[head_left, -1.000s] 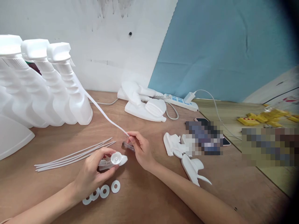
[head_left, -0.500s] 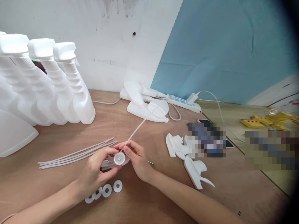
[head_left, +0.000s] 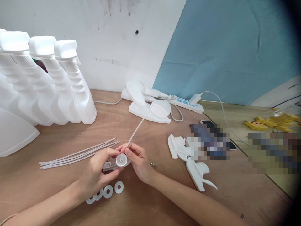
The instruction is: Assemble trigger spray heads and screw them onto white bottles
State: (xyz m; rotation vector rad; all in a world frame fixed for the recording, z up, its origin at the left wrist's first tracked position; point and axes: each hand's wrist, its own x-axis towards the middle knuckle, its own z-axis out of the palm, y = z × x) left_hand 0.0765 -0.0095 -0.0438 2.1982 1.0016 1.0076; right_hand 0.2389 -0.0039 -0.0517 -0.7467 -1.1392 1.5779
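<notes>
My left hand [head_left: 95, 171] is closed around a white trigger spray head [head_left: 121, 160], whose round, open collar faces up toward me. My right hand [head_left: 142, 164] pinches a thin white dip tube [head_left: 135, 131] close to that collar. The tube slants up and away to the right; its lower end is hidden by my fingers, so I cannot tell if it sits in the collar. Several loose dip tubes [head_left: 77, 154] lie left of my hands. Below them is a row of several flat white washers [head_left: 118, 187].
White spray bottles [head_left: 82, 94] stand along the left. Empty bottles [head_left: 148, 110] lie at the back by a power strip [head_left: 185, 103]. More spray heads [head_left: 196, 172] rest to the right, near a partly blurred phone [head_left: 232, 145]. A thin metal tool [head_left: 152, 164] shows beside my right wrist.
The far end of the dip tube reaches less far past my hands and no longer overlaps the lying bottles. Both hands keep nearly the same place; the view has shifted slightly.
</notes>
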